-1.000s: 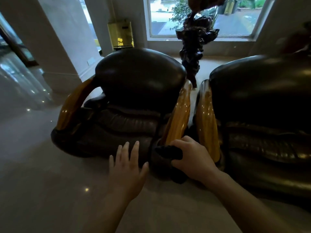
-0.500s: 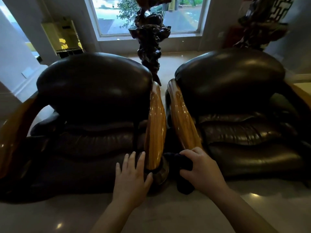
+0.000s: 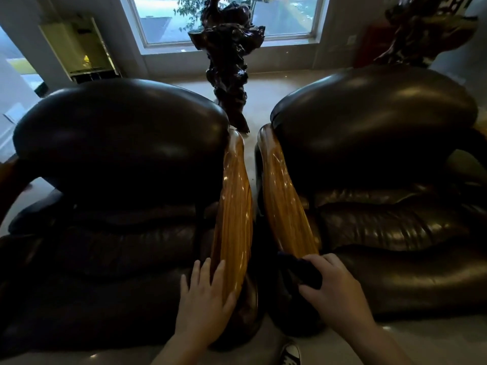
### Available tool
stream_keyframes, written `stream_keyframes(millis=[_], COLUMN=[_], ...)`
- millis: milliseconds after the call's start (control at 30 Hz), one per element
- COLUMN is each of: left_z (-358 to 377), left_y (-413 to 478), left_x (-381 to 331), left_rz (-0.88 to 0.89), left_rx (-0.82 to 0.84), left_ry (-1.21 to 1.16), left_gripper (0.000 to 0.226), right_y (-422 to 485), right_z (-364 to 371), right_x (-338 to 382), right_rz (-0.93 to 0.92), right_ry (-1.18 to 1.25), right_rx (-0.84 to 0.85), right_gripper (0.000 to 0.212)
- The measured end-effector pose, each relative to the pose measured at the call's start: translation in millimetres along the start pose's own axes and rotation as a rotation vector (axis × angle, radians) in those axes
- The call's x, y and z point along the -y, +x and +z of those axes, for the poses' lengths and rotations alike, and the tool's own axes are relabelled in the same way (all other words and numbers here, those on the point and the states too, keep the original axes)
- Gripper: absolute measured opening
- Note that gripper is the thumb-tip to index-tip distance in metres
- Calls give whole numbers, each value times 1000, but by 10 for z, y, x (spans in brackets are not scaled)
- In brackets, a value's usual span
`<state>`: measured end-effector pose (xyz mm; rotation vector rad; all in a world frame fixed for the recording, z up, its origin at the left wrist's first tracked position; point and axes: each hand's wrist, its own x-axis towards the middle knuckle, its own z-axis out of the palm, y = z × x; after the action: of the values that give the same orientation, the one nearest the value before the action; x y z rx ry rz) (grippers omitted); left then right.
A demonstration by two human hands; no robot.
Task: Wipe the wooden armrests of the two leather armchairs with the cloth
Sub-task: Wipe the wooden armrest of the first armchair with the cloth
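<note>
Two dark leather armchairs stand side by side, the left one (image 3: pixel 118 159) and the right one (image 3: pixel 374 143). Their glossy wooden armrests run next to each other in the middle: the left chair's armrest (image 3: pixel 234 206) and the right chair's armrest (image 3: pixel 284 201). My left hand (image 3: pixel 205 296) rests with straight fingers on the near end of the left chair's armrest. My right hand (image 3: pixel 334 288) grips a dark cloth (image 3: pixel 297 270) bunched against the near end of the right chair's armrest.
A dark gnarled wooden sculpture (image 3: pixel 229 54) stands behind the gap between the chairs, in front of a window (image 3: pixel 226 19). Another carved piece (image 3: pixel 427 30) is at the back right. A shoe tip (image 3: pixel 291 354) shows on the pale polished floor below.
The view has swung right and closer, bringing both chairs to the centre. My right hand with the cloth moved from the left chair's armrest end to the right chair's armrest. My left hand slid onto the left armrest.
</note>
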<state>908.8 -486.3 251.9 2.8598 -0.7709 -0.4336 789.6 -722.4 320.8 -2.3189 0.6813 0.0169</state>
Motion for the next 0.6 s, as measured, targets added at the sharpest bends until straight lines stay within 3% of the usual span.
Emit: stream_keyframes(millis=[133, 333, 600], left_z=[317, 859, 1363], left_y=[574, 1484, 2616], left_x=[-81, -190, -30], left_rz=[21, 243, 536], left_rx=[-10, -109, -97], left_ry=[51, 91, 263], left_gripper=[75, 69, 62], right_y=[602, 1379, 2193], right_z=[82, 422, 991], right_x=[-356, -910, -1497], right_rz=[32, 78, 70], right_ry=[18, 43, 67], right_rx=[38, 21, -166], right_gripper=[44, 48, 55])
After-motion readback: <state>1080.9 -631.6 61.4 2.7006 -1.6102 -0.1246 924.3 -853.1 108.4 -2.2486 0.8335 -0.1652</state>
